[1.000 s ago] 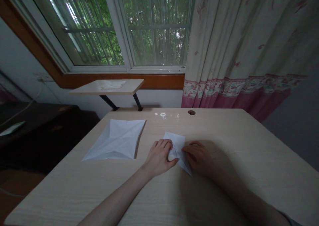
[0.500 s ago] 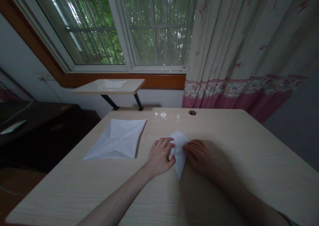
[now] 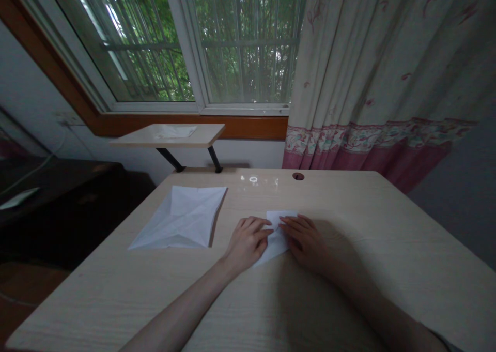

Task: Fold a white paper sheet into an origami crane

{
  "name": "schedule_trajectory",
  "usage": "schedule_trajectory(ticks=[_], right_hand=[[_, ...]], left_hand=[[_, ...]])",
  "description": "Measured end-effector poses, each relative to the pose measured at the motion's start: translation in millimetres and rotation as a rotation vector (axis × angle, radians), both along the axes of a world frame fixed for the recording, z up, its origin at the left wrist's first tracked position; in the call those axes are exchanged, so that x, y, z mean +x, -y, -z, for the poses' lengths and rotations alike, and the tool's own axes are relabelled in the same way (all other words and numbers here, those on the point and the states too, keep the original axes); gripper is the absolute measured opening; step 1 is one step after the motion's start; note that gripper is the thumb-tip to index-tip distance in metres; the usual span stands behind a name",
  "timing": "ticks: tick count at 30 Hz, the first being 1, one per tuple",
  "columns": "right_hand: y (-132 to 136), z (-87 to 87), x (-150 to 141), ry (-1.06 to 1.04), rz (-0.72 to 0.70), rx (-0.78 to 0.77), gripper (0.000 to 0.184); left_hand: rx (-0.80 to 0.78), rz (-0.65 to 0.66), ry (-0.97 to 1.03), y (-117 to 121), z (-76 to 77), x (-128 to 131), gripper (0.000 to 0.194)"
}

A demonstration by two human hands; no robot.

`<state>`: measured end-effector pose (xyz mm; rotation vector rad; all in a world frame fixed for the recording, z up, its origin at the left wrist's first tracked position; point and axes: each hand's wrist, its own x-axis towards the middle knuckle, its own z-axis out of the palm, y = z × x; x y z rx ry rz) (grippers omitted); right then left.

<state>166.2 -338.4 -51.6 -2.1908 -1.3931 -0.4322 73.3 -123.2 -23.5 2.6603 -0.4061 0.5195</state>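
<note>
By a barred window (image 3: 248,73), pale desk (image 3: 248,316), small folded paper (image 3: 276,246), curtain (image 3: 349,83)

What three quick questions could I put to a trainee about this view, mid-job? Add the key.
1. True or false: the left hand and the right hand are both on the small folded paper.
2. Where on the desk does the wide creased paper lie?
A. To the right of the right hand
B. To the left of the left hand
C. Between the two hands
3. Fill in the colour: the two visible legs under the raised shelf are ____.

Key: 1 true; 2 B; 3 black.
</note>
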Motion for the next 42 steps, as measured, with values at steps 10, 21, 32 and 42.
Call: schedule_trajectory(ticks=[10,21,32,42], right_hand=[[2,2.3,1,-0.077,0.015,-0.083,0.039],[-2,-2.7,-5,-0.023,0.100,-0.140,0.037],[-1,-13.6,-9,-0.002,0.092,-0.157,0.035],[-1,-16.5,-13,0.007,0.081,-0.164,0.038]], left_hand=[[-0.012,0.001,-0.004,2,0.7,-1,0.015],[0.123,0.044,-0.051,7,-5.2,-3,0.029],[0.067,0.109,-0.004,-1,8.0,0,0.024],[-0.019,0.097,-0.011,1,5.4,1,0.021]])
